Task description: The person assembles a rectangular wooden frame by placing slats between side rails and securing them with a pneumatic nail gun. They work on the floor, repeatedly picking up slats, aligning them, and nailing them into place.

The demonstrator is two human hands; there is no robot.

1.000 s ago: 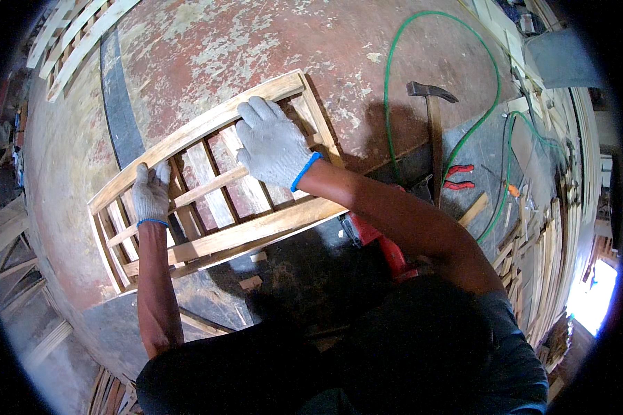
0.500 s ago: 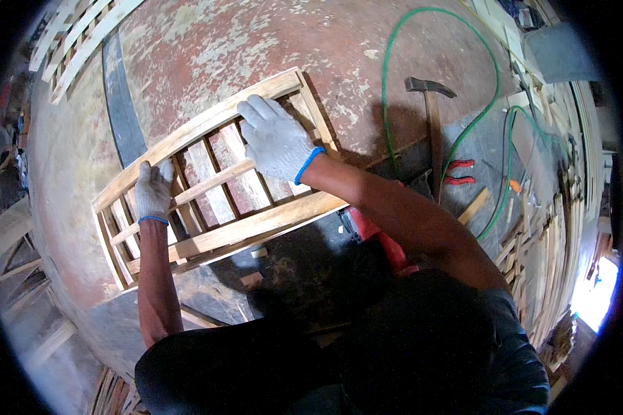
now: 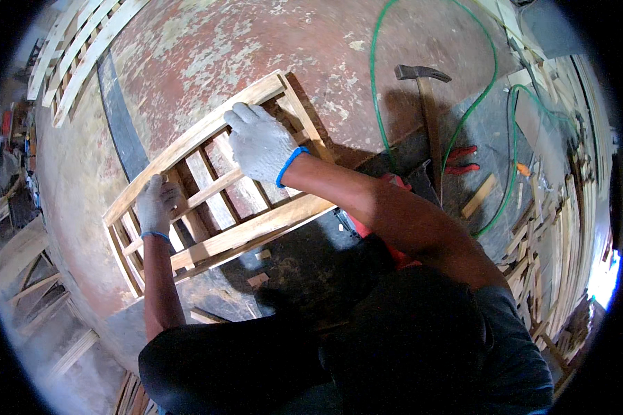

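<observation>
A slatted frame of pale wood [image 3: 256,225] lies at a slant on the floor in front of me, with long rails, a thin middle bar and several cross slats. Both my hands wear grey knit gloves with blue cuffs. Near the frame's left end, my left hand [image 3: 156,206] is closed at the far rail, thumb and fingers bent against the wood. My right hand [image 3: 259,142] reaches across from the middle bar to the far rail, its fingers curled onto that rail; its thumb and palm are hidden.
To the right lie a claw hammer [image 3: 428,117], red-handled pliers [image 3: 462,160] and a looping green hose [image 3: 375,76]. Beneath my right forearm a red object [image 3: 398,254] is partly hidden. Wood strips [image 3: 557,249] pile up at far right; another slatted piece [image 3: 83,59] lies at upper left.
The whole view has shifted and turned slightly, so the frame appears steeper and the hammer higher. Both hands stay on the frame.
</observation>
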